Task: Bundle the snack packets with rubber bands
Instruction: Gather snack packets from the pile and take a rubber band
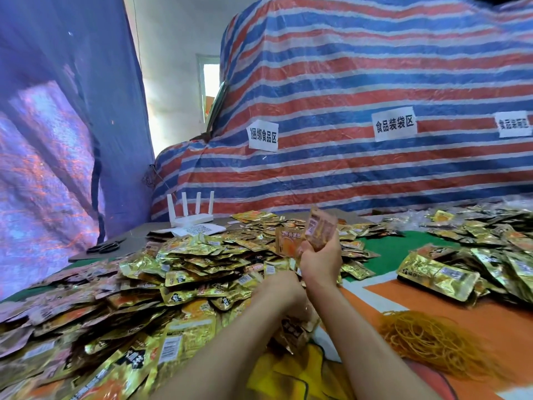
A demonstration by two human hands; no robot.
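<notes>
A big heap of gold and orange snack packets covers the left and middle of the table. My right hand is raised over the heap and grips a few orange packets that stand upright. Lower and nearer, my left hand reaches into the heap's edge with its fingers curled among packets; what it holds is hidden. A loose pile of yellow-brown rubber bands lies on the orange cloth to the right of my forearms.
More packets lie stacked at the right. A white router and black scissors sit at the back left. A striped tarpaulin with paper signs rises behind the table. Green and orange cloth shows between the piles.
</notes>
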